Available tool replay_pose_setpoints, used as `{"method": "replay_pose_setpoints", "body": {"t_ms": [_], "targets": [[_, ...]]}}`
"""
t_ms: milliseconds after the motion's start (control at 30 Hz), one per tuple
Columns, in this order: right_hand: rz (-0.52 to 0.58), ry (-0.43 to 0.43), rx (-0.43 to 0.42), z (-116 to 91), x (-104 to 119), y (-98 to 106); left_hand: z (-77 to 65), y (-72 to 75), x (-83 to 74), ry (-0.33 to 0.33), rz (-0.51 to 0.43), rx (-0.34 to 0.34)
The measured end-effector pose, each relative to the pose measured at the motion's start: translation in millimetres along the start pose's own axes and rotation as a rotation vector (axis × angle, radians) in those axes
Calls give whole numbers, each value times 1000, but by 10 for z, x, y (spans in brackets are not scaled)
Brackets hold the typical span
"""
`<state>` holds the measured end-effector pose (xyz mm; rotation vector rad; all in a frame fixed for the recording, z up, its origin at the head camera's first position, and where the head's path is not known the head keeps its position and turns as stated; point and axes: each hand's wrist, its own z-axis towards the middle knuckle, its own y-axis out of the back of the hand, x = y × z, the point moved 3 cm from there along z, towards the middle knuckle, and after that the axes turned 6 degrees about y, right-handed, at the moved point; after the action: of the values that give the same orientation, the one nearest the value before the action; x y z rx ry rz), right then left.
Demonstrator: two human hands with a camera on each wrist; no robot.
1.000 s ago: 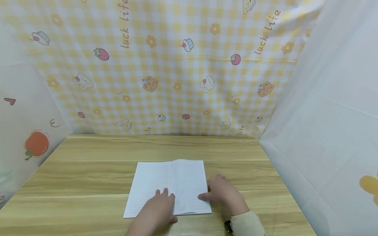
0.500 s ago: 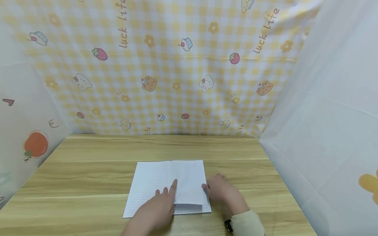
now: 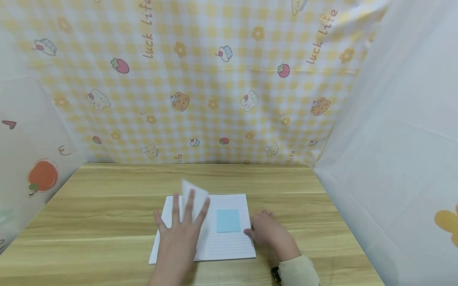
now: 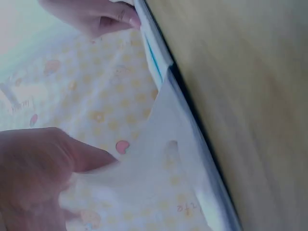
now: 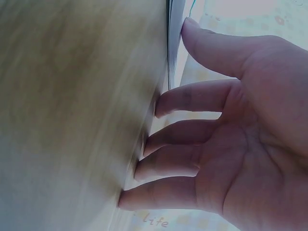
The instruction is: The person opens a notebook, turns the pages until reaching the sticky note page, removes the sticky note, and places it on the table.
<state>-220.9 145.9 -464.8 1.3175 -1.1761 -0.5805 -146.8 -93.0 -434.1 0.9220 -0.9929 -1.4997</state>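
Observation:
An open lined notebook [image 3: 229,248] lies on the table, with a light blue sticky note [image 3: 228,220] on its right-hand page. One white page [image 3: 197,194] stands raised and bent over toward the left half. My left hand [image 3: 177,240] is behind it with straight, spread fingers, pushing the page over; the left wrist view shows the thumb [image 4: 94,156] against the sheet, blurred. At the notebook's right edge, my right hand [image 3: 270,231] rests its thumb tip on the page margin. Its other fingertips touch the tabletop in the right wrist view.
The wood-grain table [image 3: 107,214] extends around the notebook on all sides. A yellow checked cloth [image 3: 214,79] hangs behind it, and pale cloth walls stand to the left and right [image 3: 404,159]. A small black object [image 3: 276,274] sits at the right cuff.
My left hand has swept a page from the right side up and leftward, spreading its fingers. The blue sticky note has come into view. My right hand has stayed nearly in place.

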Motion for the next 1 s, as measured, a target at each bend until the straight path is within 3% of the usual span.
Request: {"method": "replay_pose_setpoints", "body": {"t_ms": [100, 167, 300, 400, 533, 767, 1000], "targets": [[3, -7, -1, 0, -4, 3, -35, -62, 0, -126, 107, 108], [8, -9, -1, -4, -2, 2, -80, -135, -8, -156, 45, 262], [21, -4, 4, -9, 10, 2, -152, -254, 5, -36, -199, 551], [31, 1, 0, -8, 14, 2, -148, -279, 16, 33, -286, 647], [44, 9, -3, -18, 20, 2, -112, -264, 13, 39, -310, 693], [59, -7, 4, -43, 33, 3, -90, -241, 19, 26, -355, 673], [55, -33, 5, -34, 27, 3, -76, -256, 8, 29, -328, 692]]}}
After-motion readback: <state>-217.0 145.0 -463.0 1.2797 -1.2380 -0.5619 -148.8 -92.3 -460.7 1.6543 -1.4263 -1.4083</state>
